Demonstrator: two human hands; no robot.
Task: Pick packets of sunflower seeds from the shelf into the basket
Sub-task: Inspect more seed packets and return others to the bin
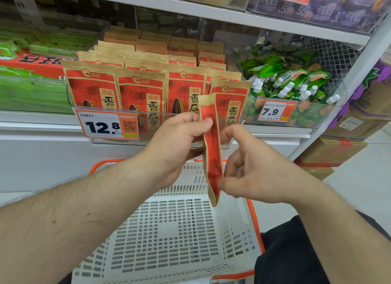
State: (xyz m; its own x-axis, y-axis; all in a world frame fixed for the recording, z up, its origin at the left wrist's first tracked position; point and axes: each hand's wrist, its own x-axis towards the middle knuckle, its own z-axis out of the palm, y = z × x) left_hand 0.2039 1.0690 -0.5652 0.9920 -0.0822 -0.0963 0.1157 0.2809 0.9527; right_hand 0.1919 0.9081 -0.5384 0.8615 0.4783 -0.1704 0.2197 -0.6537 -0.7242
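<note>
White basket [169, 230] w/ orange rim sits low in front of the shelf [148, 127]; nothing visible inside it. Above the basket, one seed packet [212, 150] hangs edge-on, upright; left hand [175, 148] pinches its upper part, thumb on the red face; right hand [254, 167] pinches the lower edge w/ curled fingers. Behind the basket, clear shelf tray [190, 114] holds rows of standing seed packets [139, 76]; price tag [108, 125] reads 12.8. Right of that tray, another bin holds green pouches [285, 76] w/ white caps.
</note>
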